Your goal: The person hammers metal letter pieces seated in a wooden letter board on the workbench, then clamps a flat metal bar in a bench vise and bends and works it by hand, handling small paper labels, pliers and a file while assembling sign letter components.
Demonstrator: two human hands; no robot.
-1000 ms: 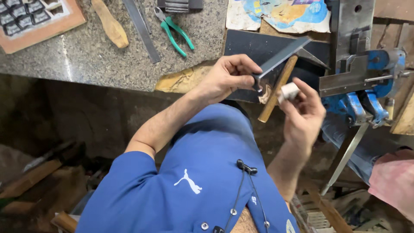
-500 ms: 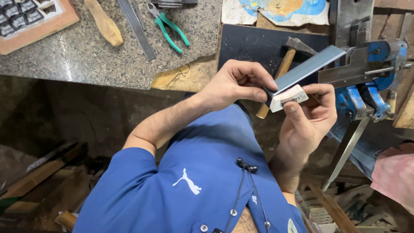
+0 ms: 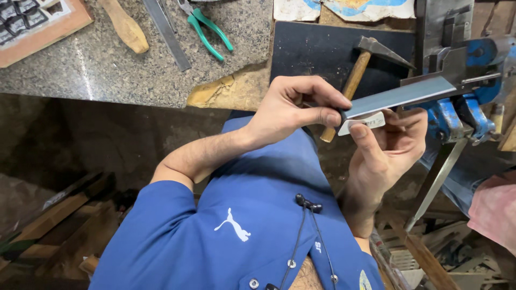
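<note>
Metal strip [image 3: 400, 96] — flat, grey, long — runs from the blue bench vise [image 3: 473, 80] at about 2 o'clock down toward the centre, its near end pinched by the left hand [image 3: 290, 107]. That hand is curled, thumb and forefinger closed on the strip's tip, the other fingers folded loosely above. Just beneath the strip, touching or nearly touching its underside, sits a small white block [image 3: 363, 122], gripped in the right hand [image 3: 387, 150]; the thumb presses on the block's near end while the fingers wrap up behind it, half closed. Whether the vise clamps the strip cannot be told from here.

Behind the hands, at 12 o'clock, a hammer [image 3: 360, 70] with a wooden handle lies on a dark mat [image 3: 306, 51]. On the granite worktop [image 3: 107, 70] at 10 to 11 o'clock lie green-handled pliers [image 3: 207, 29], a metal file [image 3: 166, 35] and a wooden handle [image 3: 124, 26] — all well apart from the hands.
</note>
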